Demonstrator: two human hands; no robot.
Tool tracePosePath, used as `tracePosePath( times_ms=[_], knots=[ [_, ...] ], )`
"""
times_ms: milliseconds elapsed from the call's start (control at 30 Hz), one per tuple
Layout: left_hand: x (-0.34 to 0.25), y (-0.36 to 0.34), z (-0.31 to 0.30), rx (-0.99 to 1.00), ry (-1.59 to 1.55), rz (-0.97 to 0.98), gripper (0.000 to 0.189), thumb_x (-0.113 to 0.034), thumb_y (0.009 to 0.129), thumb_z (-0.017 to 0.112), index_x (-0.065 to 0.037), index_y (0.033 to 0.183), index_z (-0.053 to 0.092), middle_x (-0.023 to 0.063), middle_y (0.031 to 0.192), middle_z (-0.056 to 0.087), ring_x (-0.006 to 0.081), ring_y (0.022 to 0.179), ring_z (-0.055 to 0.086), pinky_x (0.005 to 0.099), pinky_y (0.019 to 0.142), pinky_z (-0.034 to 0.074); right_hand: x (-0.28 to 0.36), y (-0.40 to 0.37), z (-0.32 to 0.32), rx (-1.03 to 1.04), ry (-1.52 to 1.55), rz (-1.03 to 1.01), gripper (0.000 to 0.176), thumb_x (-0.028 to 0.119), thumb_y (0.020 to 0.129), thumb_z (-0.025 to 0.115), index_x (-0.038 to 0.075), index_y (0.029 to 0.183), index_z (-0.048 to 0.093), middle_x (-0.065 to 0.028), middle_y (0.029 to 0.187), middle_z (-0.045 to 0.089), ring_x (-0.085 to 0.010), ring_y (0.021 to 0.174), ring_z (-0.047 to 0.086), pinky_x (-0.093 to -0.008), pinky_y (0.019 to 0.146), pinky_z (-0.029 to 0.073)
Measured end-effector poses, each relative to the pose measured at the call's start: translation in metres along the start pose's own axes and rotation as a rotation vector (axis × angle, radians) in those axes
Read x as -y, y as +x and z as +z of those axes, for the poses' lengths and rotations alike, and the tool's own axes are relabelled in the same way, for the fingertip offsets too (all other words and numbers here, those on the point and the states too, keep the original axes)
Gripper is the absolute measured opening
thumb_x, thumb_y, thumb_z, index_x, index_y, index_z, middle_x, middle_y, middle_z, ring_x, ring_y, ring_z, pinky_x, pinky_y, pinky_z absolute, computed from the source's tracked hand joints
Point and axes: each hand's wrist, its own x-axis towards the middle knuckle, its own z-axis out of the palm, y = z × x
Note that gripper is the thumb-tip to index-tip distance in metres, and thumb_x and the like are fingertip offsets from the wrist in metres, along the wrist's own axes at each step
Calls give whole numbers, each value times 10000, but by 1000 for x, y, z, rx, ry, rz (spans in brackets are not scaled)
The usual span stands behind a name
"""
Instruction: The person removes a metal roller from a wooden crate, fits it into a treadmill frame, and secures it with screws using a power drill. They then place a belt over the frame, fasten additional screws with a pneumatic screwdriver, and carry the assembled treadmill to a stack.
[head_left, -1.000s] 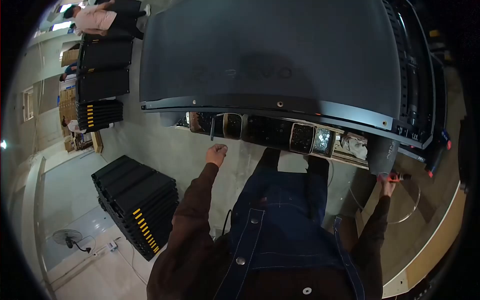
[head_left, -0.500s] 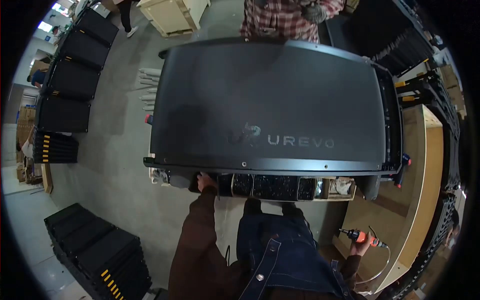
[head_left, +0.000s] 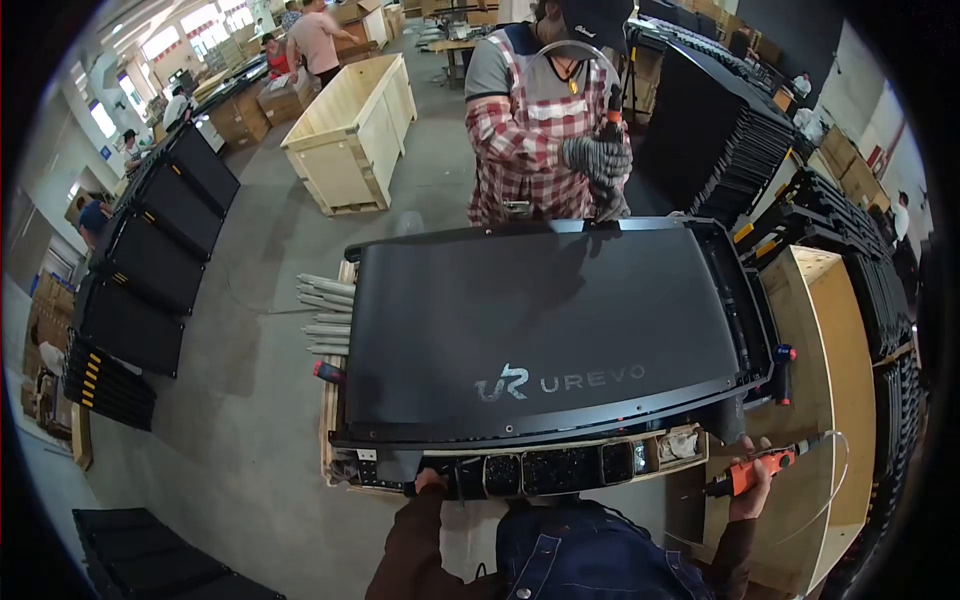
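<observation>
A black panel marked UREVO lies across the workbench. Along its near edge runs a row of bins with small dark parts. My left hand is at the left end of these bins, its fingers mostly hidden among dark things. In my right hand is an orange and black power screwdriver, held beside the bench's right corner with its bit pointing left. A thin pale hose or cord curves from its back end.
Opposite stands a person in a checked apron with gloved hands around another power screwdriver. A wooden crate stands close on the right, another crate behind left. Pale tubes stick out left. Black panels line the left.
The view has tilted upward, showing more of the person opposite and the room. My right hand has come up nearer the bench corner with the power screwdriver. My left hand stays by the bins.
</observation>
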Motion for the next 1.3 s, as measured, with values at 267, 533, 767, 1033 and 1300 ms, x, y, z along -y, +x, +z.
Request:
tracePosePath(
  times_ms=[267,533,767,1033,1300],
  knots=[
    [6,1,16,-37,155,119,357,-320,804,755,-96,1081,731,169,1091,731,364,1054,699,465,899,571,20,5,64,228,48,-45,729,106,788,702,83,1449,397,-178,1147,643,-263,921,658,-409,873,562],
    [34,0,-2,-50,107,49,261,-287,818,720,-89,978,775,158,1057,743,388,1022,703,470,893,568,18,11,83,266,21,-29,763,136,716,728,85,1412,419,-127,1010,608,-268,917,632,-436,870,552],
    [47,-10,-14,-305,-68,7,197,-230,787,771,-91,926,765,153,958,745,367,932,717,453,831,580,23,14,95,333,30,46,678,45,729,678,57,1360,430,-156,1014,641,-271,950,646,-452,914,551],
    [-19,-59,-12,291,-1441,236,225,-205,978,660,-6,1030,570,136,839,685,244,686,693,373,638,617,13,29,113,462,174,98,560,101,842,707,67,1341,455,-128,1069,624,-270,1024,639,-505,1042,490],
    [-253,-287,-77,816,-1638,459,232,-143,1033,583,-30,1235,599,68,1015,674,190,945,683,292,814,560,-11,45,146,594,492,264,370,151,921,661,110,1262,524,-141,1225,589,-292,1137,611,-526,1115,427]
  ],
)
